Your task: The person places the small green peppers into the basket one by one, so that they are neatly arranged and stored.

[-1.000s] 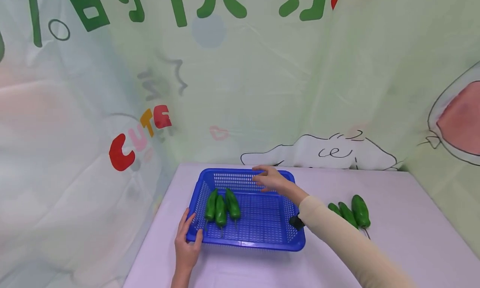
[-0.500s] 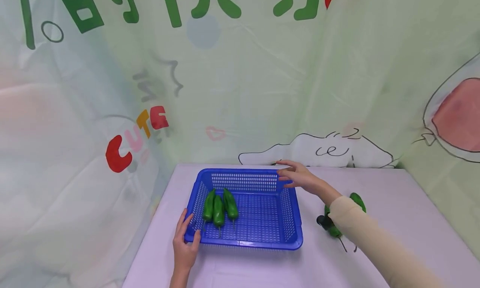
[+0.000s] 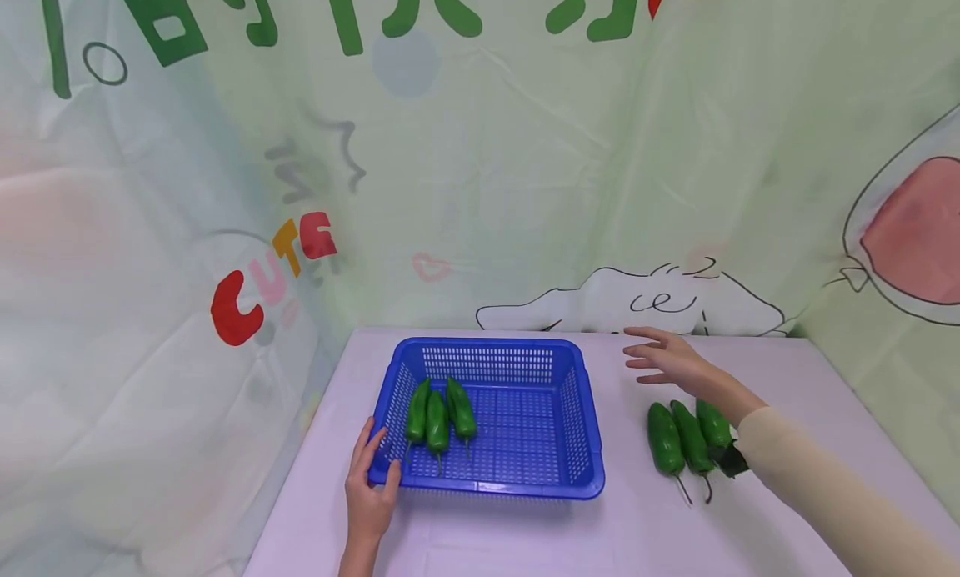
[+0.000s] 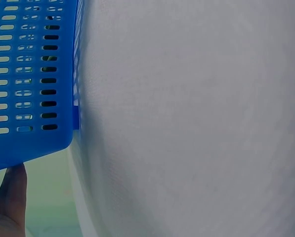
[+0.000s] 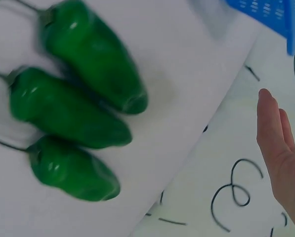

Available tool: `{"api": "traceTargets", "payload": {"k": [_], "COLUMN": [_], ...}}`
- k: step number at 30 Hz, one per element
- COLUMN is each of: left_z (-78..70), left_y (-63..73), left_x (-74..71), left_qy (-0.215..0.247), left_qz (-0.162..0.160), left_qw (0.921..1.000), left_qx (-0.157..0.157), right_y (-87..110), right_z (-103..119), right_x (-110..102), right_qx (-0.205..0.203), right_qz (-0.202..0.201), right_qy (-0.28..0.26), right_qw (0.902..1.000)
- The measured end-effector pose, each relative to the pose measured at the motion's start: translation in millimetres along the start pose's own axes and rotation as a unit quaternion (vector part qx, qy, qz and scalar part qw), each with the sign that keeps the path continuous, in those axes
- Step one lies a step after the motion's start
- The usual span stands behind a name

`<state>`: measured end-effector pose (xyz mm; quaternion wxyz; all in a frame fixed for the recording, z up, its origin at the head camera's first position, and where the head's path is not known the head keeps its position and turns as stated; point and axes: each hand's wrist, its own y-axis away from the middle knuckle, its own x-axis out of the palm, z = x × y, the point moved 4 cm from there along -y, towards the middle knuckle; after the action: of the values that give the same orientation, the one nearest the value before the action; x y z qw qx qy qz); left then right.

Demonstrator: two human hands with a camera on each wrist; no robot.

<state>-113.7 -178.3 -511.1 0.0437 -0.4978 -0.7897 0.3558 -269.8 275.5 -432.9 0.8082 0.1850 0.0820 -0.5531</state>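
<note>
Peppers (image 3: 692,435), green and glossy, lie three abreast on the pale table (image 3: 525,544), to the right of a blue basket (image 3: 495,489), their stems toward the person. The right hand (image 3: 670,363) hangs in the air near their tip ends, fingers spread and holding nothing. For a clean pick-up, it seems best to come down over an outer pepper and pinch its thick middle, sparing the thin stem; close neighbours could roll if nudged. The left hand (image 3: 367,492) grips the basket's near-left corner between thumb and fingers; a light hold there should steady it. Inside, toward the left, lie three more peppers (image 3: 437,423). Behind, a backdrop (image 3: 495,185) carries the word "CUTE" (image 3: 277,277) in red, pink and orange, and large green characters (image 3: 459,12), cropped at the top, seemingly 的快乐. No brand or label shows on basket or peppers.
</note>
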Motion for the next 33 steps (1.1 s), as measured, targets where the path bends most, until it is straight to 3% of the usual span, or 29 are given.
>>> {"api": "traceTargets", "payload": {"k": [7,14,20,28,33], "left_z": [30.4,37.1,30.5,-3.8,-8.6], "left_y": [7.2,8.5,7.0,0.1,-1.5], "left_x": [5.8,5.4,4.0,-3.6,-4.1], "left_qy": [-0.004,0.003,-0.007,0.0,0.007], "left_qz": [-0.001,0.007,-0.008,-0.012,-0.004], "left_qw": [0.9999,0.9999,0.9999,0.9997,0.9997], "left_qx": [-0.011,-0.01,0.002,0.02,0.023], "right_y": [20.3,42.7,58.9,63.0,66.5], "right_z": [-24.9,-51.8,-73.8,-107.6,-126.1], "right_x": [-32.8,-69.0,-87.3,-100.9,-102.5], "right_qx": [0.009,0.026,0.046,0.063,0.083], "right_qz": [-0.031,-0.083,-0.109,-0.133,-0.146], "right_qy": [0.029,0.074,0.087,0.121,0.136], "right_qw": [0.999,0.9935,0.9891,0.9816,0.9763]}}
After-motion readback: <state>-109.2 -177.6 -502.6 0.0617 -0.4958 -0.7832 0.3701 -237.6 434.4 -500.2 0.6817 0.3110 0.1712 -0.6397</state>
